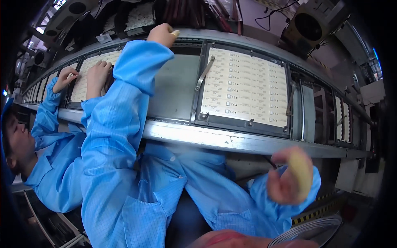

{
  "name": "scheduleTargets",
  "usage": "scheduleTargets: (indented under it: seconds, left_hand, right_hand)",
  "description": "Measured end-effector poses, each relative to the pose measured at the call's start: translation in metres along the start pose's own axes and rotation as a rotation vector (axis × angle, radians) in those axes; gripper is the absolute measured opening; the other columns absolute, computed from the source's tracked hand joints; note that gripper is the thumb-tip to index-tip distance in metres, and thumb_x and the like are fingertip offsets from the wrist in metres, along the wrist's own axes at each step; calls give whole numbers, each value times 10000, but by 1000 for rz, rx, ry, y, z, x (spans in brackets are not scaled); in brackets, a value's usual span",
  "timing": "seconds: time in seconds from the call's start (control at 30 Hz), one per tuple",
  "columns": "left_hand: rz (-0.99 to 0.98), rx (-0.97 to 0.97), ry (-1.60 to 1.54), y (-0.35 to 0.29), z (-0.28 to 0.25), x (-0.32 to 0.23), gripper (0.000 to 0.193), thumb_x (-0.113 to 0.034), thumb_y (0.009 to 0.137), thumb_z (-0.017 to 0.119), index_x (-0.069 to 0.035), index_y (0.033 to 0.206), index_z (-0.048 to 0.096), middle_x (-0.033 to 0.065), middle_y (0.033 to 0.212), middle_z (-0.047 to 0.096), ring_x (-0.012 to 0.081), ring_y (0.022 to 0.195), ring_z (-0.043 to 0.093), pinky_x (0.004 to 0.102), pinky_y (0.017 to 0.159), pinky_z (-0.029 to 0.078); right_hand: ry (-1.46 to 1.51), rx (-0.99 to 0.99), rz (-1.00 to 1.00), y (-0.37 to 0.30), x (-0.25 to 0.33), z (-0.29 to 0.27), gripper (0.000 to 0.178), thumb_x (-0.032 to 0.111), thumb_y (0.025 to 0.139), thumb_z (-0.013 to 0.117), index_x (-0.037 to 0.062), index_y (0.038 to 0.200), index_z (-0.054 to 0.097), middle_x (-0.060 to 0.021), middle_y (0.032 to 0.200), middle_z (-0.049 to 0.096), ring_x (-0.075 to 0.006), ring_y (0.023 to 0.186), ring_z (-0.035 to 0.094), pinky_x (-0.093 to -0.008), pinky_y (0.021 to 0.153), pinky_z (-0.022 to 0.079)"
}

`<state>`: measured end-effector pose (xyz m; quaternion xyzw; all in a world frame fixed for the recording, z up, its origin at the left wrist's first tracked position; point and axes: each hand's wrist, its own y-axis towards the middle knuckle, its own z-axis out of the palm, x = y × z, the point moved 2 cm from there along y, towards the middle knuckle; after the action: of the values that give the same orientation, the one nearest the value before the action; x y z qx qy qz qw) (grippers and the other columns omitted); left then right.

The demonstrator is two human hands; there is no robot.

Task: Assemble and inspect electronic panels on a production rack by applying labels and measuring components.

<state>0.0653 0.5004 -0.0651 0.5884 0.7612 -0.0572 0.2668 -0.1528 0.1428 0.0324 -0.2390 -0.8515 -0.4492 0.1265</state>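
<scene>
My left hand (163, 35) reaches over the conveyor's far rail, its fingers curled together with a yellow cover on a fingertip; whatever they may hold is hidden. My right hand (285, 180) is raised on the near side of the conveyor, smeared by motion, with a yellow patch along its fingers that I cannot identify. Between my hands, a dark-framed fixture (248, 122) holds a cream panel of circuit boards (252, 87) printed in rows. Metal clips (205, 73) lie at its sides. Left of it is a bare grey plate (173, 87), partly behind my left sleeve.
A co-worker in blue (53, 173) sits at the left, hands over another cream panel (80, 84). The conveyor's near metal rail (198, 135) crosses in front of me. Beyond the far rail stand bins of small white parts (139, 16) and dark red strips (186, 14). A boxy fan (310, 25) stands at back right.
</scene>
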Motion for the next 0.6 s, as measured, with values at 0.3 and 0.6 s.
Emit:
scheduleTargets:
  seconds: [0.3, 0.6]
  left_hand:
    - [-148, 38, 239, 22, 22, 0, 426, -388, 857, 555, 18, 969, 623, 236, 920, 635, 389, 906, 604, 425, 801, 479]
    - [59, 31, 374, 28, 13, 3, 217, -172, 865, 497, 23, 933, 565, 273, 906, 622, 408, 918, 600, 456, 797, 483]
  right_hand:
    - [-170, 3, -210, 27, 44, -4, 364, 324, 858, 606, -16, 847, 475, -103, 789, 523, -223, 579, 555, -319, 419, 373]
    - [-42, -71, -153, 36, 32, 1, 295, 120, 663, 708, 84, 918, 564, -134, 822, 611, -222, 534, 552, -296, 442, 404]
